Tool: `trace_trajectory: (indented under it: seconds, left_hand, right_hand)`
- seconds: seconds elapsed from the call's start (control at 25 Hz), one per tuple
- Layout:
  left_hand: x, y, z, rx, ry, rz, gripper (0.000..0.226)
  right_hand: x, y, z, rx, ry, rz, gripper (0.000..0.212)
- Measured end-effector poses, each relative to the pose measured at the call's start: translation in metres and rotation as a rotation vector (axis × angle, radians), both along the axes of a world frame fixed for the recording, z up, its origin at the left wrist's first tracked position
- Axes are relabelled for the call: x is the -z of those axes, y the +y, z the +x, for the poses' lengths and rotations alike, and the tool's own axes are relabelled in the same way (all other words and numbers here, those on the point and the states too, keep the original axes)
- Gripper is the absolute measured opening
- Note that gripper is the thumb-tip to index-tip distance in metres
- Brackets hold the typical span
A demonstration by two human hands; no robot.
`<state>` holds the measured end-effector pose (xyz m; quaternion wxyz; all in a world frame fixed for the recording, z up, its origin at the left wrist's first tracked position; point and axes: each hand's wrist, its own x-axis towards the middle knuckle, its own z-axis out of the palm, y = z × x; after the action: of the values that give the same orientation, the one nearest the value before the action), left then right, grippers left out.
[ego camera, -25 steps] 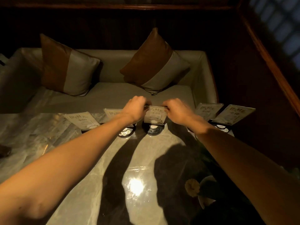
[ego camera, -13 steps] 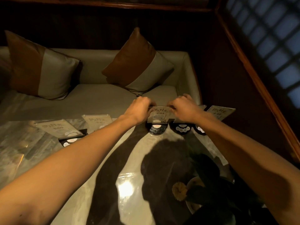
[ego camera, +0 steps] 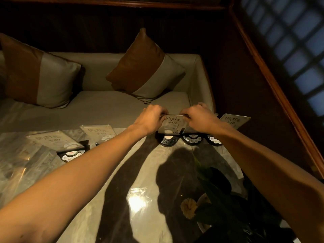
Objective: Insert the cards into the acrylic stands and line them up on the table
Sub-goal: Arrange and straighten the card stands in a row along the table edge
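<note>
My left hand (ego camera: pixel 151 120) and my right hand (ego camera: pixel 199 118) pinch the top corners of an acrylic stand with a card marked 01 (ego camera: pixel 171 125) at the far edge of the marble table (ego camera: pixel 112 172). It stands upright on a round black base (ego camera: pixel 168 140). To its left stand a card stand marked 02 (ego camera: pixel 98 131) and another tilted one (ego camera: pixel 52 141). To the right, a further card stand (ego camera: pixel 234 121) shows past my right wrist, with two more black bases (ego camera: pixel 192 139) below my right hand.
A beige bench seat (ego camera: pixel 98 104) with two brown-and-grey cushions (ego camera: pixel 147 67) runs behind the table. A dark plant with a yellow flower (ego camera: pixel 189 207) sits at the table's near right. A wooden rail and lattice window (ego camera: pixel 289 50) lie to the right.
The stand in my hands has shifted right along the table edge, closing up against the stands on the right. The view has swung right with it.
</note>
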<state>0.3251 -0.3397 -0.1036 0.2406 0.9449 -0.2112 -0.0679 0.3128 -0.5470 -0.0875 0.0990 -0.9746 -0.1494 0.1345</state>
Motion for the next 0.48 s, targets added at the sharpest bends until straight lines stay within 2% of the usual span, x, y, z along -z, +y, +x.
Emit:
trace_trajectory:
  seconds: [0.2,0.4,0.48]
  left_hand:
    - [-0.002,0.008,-0.003,-0.031,0.042,0.006,0.023]
    - [-0.018,0.047,-0.001,-0.067,0.115,0.041,0.038]
    - [-0.03,0.083,0.002,-0.12,0.117,0.052,0.044]
  right_hand:
    - [-0.004,0.006,-0.005,-0.013,0.026,0.051,0.026]
    - [-0.017,0.018,-0.005,0.036,-0.014,0.001,0.047]
    - [-0.027,0.041,-0.001,0.046,-0.039,0.067,0.055]
